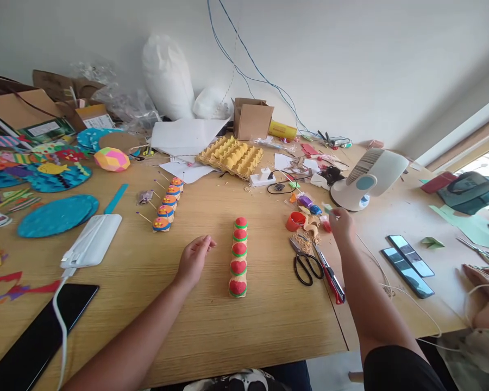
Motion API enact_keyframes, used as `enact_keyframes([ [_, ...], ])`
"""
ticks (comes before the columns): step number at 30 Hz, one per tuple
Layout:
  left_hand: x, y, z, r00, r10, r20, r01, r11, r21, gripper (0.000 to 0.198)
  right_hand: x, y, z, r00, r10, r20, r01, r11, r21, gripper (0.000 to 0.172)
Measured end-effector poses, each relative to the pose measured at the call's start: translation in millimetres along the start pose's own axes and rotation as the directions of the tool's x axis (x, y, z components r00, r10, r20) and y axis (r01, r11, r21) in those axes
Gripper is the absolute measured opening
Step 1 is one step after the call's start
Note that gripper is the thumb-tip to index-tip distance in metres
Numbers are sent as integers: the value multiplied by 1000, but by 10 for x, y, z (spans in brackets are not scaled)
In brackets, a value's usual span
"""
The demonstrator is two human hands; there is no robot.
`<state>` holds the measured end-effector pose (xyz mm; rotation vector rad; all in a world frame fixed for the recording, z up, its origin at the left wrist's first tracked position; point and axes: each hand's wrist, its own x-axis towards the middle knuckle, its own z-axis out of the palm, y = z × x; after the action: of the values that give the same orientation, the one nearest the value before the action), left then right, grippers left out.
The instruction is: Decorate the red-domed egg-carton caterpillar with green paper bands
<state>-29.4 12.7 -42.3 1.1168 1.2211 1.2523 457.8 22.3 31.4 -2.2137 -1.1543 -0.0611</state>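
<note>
- Resting left hand (193,260) on counter (212,326), loosely curled and holding nothing, beside red caterpillar (238,257).
- Reaching right hand (341,224) into scraps (309,217), pinching a small piece.
- Next, probably needing careful placement on caterpillar.

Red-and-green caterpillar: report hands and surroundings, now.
Left hand loosely curled on table, beside red-and-green caterpillar, not touching. Right hand reaching among scraps near red cup, hold unclear. Scissors lie right of caterpillar.
</note>
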Motion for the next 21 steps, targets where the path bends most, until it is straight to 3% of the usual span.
enact_keyframes([
  [3,-4,12,-2,1000,13,8,-13,1000,26,42,-59,101,251,993,-24,119,30,998,-53,21],
  [7,-16,26,2,999,38,28,-39,998,51,41,-167,166,367,986,-130,106,134,990,-36,38],
  [9,-18,23,6,999,39,35,-41,997,58,41,-187,113,366,972,-218,92,221,975,-27,44],
  [13,-8,13,8,998,53,25,-54,996,65,40,-137,-136,388,919,-355,174,371,926,-72,42],
  [17,-2,35,14,998,58,3,-58,996,71,41,-28,-354,439,934,-286,213,311,946,-94,27],
  [21,-5,65,31,998,57,-1,-56,995,76,42,63,-393,384,962,-241,130,255,962,-98,32],
])
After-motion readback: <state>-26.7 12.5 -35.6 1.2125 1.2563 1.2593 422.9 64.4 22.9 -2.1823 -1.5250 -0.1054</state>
